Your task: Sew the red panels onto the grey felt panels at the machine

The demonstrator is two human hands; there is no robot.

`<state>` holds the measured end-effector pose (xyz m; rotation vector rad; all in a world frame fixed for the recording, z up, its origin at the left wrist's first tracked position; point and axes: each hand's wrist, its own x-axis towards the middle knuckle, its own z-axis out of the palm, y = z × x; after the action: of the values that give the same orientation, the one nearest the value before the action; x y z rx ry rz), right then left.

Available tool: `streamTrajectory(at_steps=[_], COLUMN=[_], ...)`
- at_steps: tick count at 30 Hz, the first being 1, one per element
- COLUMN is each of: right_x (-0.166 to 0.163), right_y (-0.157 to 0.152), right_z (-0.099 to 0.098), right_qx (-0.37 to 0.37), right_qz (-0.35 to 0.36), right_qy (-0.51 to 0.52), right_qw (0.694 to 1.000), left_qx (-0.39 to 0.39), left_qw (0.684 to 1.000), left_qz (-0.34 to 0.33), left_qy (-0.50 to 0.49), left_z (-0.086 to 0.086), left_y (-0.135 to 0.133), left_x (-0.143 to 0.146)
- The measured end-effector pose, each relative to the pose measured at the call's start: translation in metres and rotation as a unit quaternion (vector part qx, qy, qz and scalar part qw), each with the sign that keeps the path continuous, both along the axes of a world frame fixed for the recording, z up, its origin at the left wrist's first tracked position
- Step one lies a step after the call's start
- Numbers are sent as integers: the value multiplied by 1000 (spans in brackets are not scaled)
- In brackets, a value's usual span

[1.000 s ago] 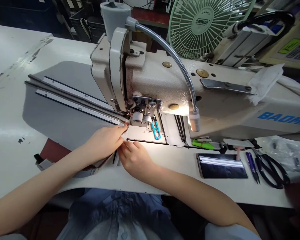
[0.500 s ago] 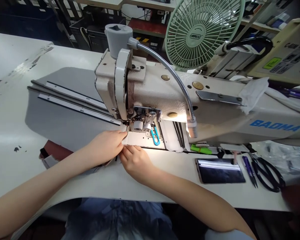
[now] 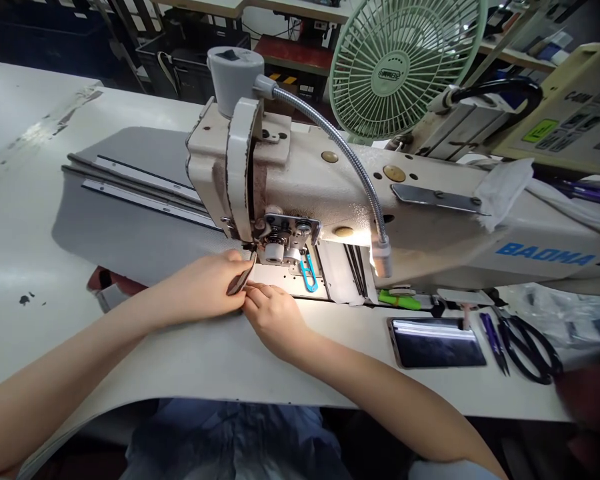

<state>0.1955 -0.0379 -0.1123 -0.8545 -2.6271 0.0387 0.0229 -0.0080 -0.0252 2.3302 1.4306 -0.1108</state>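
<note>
My left hand [image 3: 213, 283] is closed on a small dark fabric piece [image 3: 240, 280] with a pale edge, just in front of the sewing machine's presser area. Close against it, my right hand [image 3: 275, 317] has its fingers curled at the piece's lower right edge. Most of the piece is hidden by the hands. The sewing machine [image 3: 310, 173] stands right behind them, its needle area [image 3: 275, 243] lit by a lamp. Blue thread snips [image 3: 309, 273] lie on the machine bed beside the needle.
Long strips [image 3: 150, 207] lie on a grey sheet [image 3: 95, 233] at left, near a reddish fabric piece [image 3: 117, 281]. To the right are a phone [image 3: 437, 343], purple tweezers [image 3: 495, 343], black scissors [image 3: 530, 347] and a green-handled tool [image 3: 400, 300]. A fan [image 3: 390, 73] stands behind.
My left hand has turned and moved slightly left, and the dark side of the fabric piece now shows between the hands. The right hand stays nearly in place.
</note>
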Motion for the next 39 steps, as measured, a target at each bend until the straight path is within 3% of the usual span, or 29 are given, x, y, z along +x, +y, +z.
streamTrajectory(at_steps=[2, 5, 9, 18, 25, 30, 39], right_x=[1, 1, 4, 6, 4, 4, 3], right_y=[3, 5, 2, 6, 9, 15, 21], right_z=[-2, -4, 0, 9, 15, 15, 16], right_qx=[-28, -50, -42, -83, -86, -89, -112], right_qz=[0, 1, -52, -84, -164, -177, -186], right_qy=[5, 21, 54, 55, -5, -29, -24], right_qw=[1000, 999, 996, 991, 983, 980, 976], left_qx=[4, 93, 167, 180, 176, 165, 300], left_qw=[999, 994, 985, 983, 983, 986, 954], left_qz=[-20, -5, -3, -11, -2, -20, -24], left_qy=[-42, -61, -48, 16, 45, 34, -18], left_z=[-2, -18, -36, -36, -35, -30, -61], left_y=[-13, -29, -31, -13, -5, -4, 10], left_x=[-8, -13, -10, -1, 9, 9, -1])
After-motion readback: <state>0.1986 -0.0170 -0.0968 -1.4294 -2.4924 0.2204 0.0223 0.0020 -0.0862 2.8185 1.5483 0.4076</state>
